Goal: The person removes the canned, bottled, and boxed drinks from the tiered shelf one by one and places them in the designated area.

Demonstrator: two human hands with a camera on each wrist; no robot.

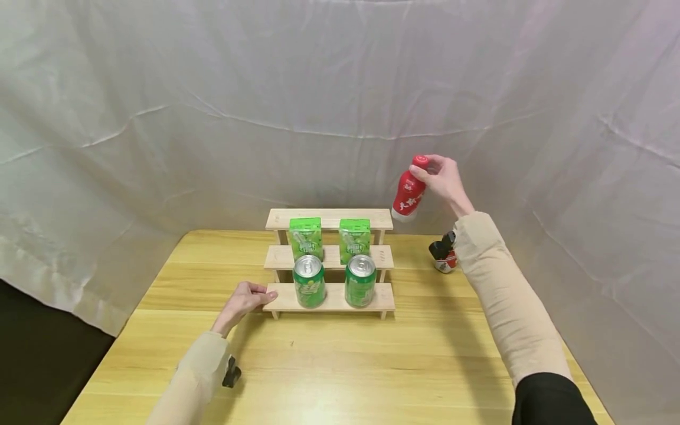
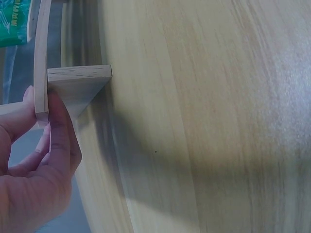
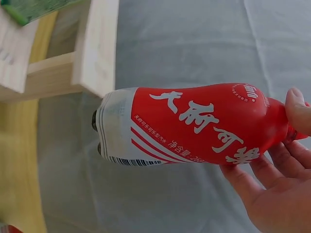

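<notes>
In the head view my right hand (image 1: 445, 180) grips a red soda bottle (image 1: 411, 190) by its neck, tilted, in the air just right of the top tier of a small wooden step shelf (image 1: 329, 218). The right wrist view shows the bottle's red and white label (image 3: 194, 124) with thumb and fingers (image 3: 296, 116) around the neck. My left hand (image 1: 246, 304) pinches the left end of the bottom tier (image 2: 42, 63), thumb on one face and fingers on the other. Two green cans (image 1: 309, 282) stand on the bottom tier and two green drink boxes (image 1: 354, 241) on the middle one.
Right of the shelf, a second red and white item (image 1: 446, 262) stands on the wooden table (image 1: 329, 366), partly hidden by the right wrist's black camera (image 1: 443, 245). A pale grey curtain (image 1: 319, 118) hangs behind the table and along its sides.
</notes>
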